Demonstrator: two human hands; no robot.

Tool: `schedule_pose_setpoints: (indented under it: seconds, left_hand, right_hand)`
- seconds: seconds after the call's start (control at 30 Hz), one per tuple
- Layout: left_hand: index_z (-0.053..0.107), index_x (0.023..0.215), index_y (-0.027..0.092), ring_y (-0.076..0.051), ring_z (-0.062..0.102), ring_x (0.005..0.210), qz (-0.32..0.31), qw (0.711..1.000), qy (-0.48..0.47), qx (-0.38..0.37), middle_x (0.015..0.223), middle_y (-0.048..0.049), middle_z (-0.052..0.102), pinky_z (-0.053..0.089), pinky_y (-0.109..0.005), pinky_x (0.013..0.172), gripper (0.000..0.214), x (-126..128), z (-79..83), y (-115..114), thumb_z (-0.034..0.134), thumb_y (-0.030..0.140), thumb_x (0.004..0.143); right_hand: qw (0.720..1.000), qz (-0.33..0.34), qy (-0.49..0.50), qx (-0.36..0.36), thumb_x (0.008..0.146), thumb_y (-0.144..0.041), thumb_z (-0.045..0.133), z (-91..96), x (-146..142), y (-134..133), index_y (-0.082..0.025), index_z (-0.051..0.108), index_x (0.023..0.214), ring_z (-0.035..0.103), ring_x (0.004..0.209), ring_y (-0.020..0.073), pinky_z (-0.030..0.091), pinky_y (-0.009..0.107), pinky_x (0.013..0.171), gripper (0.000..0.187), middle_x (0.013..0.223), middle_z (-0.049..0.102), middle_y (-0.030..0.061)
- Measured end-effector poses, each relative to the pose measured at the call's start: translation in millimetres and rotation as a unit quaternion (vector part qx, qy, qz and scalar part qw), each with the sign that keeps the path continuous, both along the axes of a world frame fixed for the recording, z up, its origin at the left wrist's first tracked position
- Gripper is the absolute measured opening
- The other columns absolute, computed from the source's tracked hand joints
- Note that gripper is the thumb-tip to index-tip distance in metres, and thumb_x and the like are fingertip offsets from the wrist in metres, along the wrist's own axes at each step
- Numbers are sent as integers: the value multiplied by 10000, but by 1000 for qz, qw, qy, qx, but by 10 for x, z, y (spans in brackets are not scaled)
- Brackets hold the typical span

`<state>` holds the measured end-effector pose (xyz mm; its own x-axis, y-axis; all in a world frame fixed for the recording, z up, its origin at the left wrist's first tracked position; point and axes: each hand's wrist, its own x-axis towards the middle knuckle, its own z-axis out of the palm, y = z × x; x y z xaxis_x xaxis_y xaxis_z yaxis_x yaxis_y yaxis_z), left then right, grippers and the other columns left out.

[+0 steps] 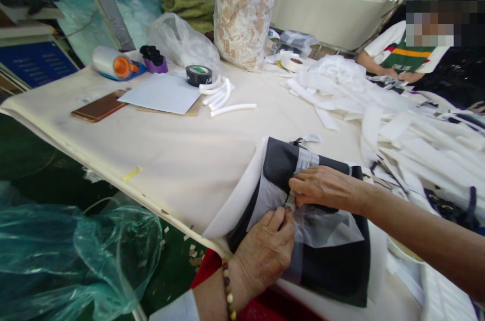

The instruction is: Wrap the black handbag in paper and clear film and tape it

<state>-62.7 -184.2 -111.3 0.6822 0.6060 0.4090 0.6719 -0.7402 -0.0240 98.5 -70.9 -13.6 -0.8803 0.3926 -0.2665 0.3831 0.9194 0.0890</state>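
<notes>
A black handbag (333, 273) lies at the table's near edge on a sheet of white wrapping (237, 199). Clear plastic film (329, 227) covers part of its front, and a strip of film crosses the flap (279, 162). My left hand (267, 245), with a beaded bracelet at the wrist, has its fingers pinched at the bag's middle on the film. Just above it, my right hand (322, 187) rests over the bag with its fingers closed on the film near the clasp. The two hands nearly touch, and their fingertips hide the exact spot they grip.
White foam strips (409, 129) cover the table's right side. Toward the back left lie a phone (99, 106), paper (161, 93), black tape (199, 76) and white tubes (220, 96). A scrap-filled plastic bag (244, 17) stands behind. Another person (407, 58) works across the table.
</notes>
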Motion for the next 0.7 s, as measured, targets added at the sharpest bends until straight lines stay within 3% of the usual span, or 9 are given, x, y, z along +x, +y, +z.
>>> schedule_pose_setpoints:
  seconds: [0.17, 0.33, 0.47, 0.7]
  left_hand:
    - [534, 1161, 59, -214, 468, 1115, 7, 1000, -1, 15, 1235, -118, 499, 355, -307, 967, 339, -3, -5, -11, 364, 161, 886]
    - [510, 1190, 47, -210, 461, 1128, 11, 1000, -3, 20, 1236, -115, 503, 342, -304, 982, 362, -1, -22, -18, 323, 149, 898]
    - [500, 1194, 36, -203, 475, 1109, 8, 1000, -1, 24, 1224, -125, 513, 348, -307, 976, 361, -5, -13, -16, 335, 149, 893]
    - [537, 1145, 61, -196, 485, 1094, 0, 999, -14, 35, 1187, -107, 545, 365, -301, 963, 324, -18, -38, -5, 359, 147, 889]
  right_hand:
    - [990, -81, 106, 45, 831, -55, 415, -17, 120, -458, -175, 593, 843, 501, 666, 157, 334, 290, 623, 215, 748, 590, 28]
    - [973, -111, 164, 114, 793, -21, 387, -375, 239, -957, -168, 577, 1082, 504, 997, 210, 323, 394, 873, 376, 1078, 637, 51]
    - [966, -92, 170, 173, 770, -23, 390, -566, 254, -1060, -109, 593, 1073, 469, 1074, 228, 310, 423, 929, 375, 1107, 632, 88]
    - [951, -101, 229, 181, 745, 4, 379, -621, 162, -1104, -122, 650, 934, 525, 960, 214, 390, 392, 881, 355, 964, 667, 79]
